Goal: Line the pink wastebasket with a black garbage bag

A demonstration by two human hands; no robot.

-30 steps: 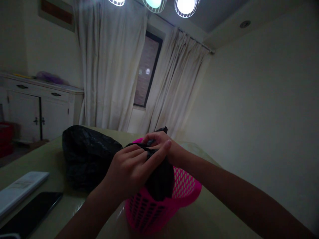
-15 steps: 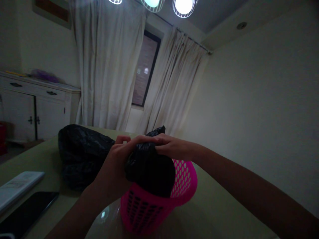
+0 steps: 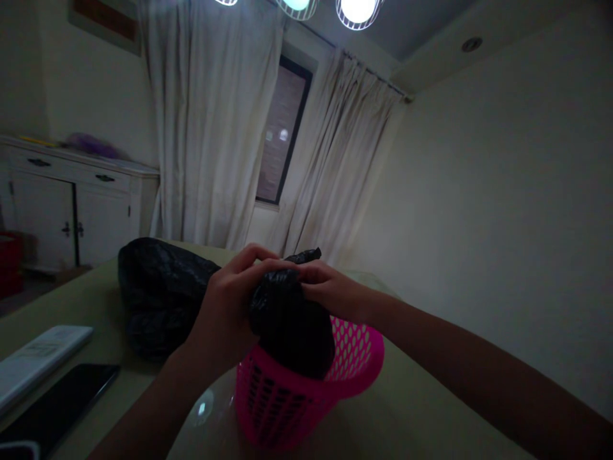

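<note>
head cam | looks forward, slightly down | close over table (image 3: 421,409) | faces curtained window (image 3: 282,131)

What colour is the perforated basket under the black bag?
Bright pink basket; the head view shows it best.

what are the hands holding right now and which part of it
Both hands, left hand and right hand, grip the gathered top of a black plastic bag, whose bottom sits in the pink basket.
</note>
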